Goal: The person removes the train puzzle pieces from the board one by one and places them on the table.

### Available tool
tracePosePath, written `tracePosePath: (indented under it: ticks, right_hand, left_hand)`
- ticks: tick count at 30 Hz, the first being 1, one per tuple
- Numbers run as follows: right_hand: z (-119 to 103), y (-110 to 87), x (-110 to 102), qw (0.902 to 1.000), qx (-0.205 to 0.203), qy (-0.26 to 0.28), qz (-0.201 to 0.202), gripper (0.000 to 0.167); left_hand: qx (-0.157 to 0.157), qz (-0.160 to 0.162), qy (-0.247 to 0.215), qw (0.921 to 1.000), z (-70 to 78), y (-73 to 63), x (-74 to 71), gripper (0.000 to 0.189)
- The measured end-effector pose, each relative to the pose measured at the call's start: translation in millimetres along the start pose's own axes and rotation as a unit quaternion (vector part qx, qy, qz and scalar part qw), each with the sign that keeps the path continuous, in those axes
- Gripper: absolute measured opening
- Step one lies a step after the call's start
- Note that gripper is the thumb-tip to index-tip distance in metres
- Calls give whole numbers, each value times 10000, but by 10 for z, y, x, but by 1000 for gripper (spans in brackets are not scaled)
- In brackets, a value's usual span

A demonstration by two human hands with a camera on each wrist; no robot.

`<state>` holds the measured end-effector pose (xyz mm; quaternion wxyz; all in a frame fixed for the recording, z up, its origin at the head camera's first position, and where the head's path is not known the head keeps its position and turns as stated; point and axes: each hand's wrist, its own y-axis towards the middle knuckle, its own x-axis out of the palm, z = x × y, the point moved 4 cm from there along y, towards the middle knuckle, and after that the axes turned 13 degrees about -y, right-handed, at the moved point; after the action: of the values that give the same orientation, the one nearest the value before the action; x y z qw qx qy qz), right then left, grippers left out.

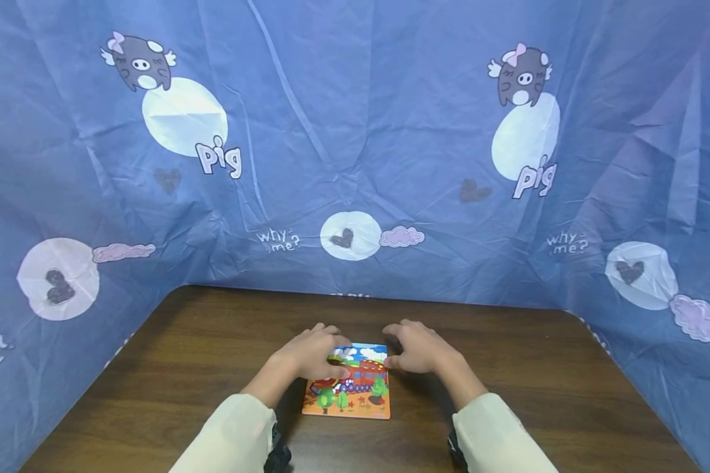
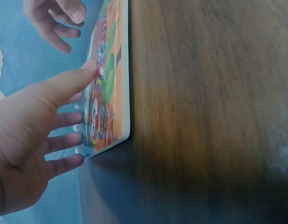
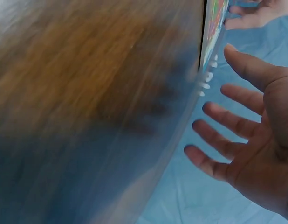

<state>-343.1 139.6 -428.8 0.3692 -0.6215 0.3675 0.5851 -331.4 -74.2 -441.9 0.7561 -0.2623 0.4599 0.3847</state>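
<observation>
A thin square picture board [image 1: 363, 404], printed with a red cartoon train, green trees and a blue sky, lies flat on the wooden table. My left hand [image 1: 310, 355] reaches over its left side, thumb above the train and fingers spread toward the top left edge. In the left wrist view the left thumb [image 2: 72, 84] is right at the printed face, with the other fingertips close to the board's far edge. Off the board's right edge, my right hand [image 1: 420, 351] hovers with loosely spread fingers. Nothing sits between the right fingers [image 3: 218, 135] in the right wrist view.
The brown table [image 1: 509, 394] spreads out around the board on every side. Behind and beside it hangs a blue cloth [image 1: 355, 131] printed with pigs, hearts and clouds. Pale sleeves [image 1: 231, 433] cover both forearms, with dark bands at the wrists.
</observation>
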Motion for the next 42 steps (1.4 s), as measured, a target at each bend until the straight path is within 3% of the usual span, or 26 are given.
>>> tracePosePath:
  ticks: [4,11,24,32,42]
  right_hand:
    - [-47,85,29,9993,-202,266,-192,50]
    - [-83,185,94,9950,-198,817,-542,30]
    - [-24,256,140,9895,-9,1331,-557,28]
    - [-19,283,157,9840,265,1638,-655,26]
    - [-10,291,184,9774,444,1957,-661,27]
  left_hand:
    - [31,47,-27,10000,-3,16,1,53]
    - [-5,38,-86,10000,5,39,-2,51]
    - [-169,-93,-342,9992,21,61,-32,58]
    - [-501,-156,-485,9974,5,83,-37,56]
    - [-556,-119,-441,9974,27,98,-40,55]
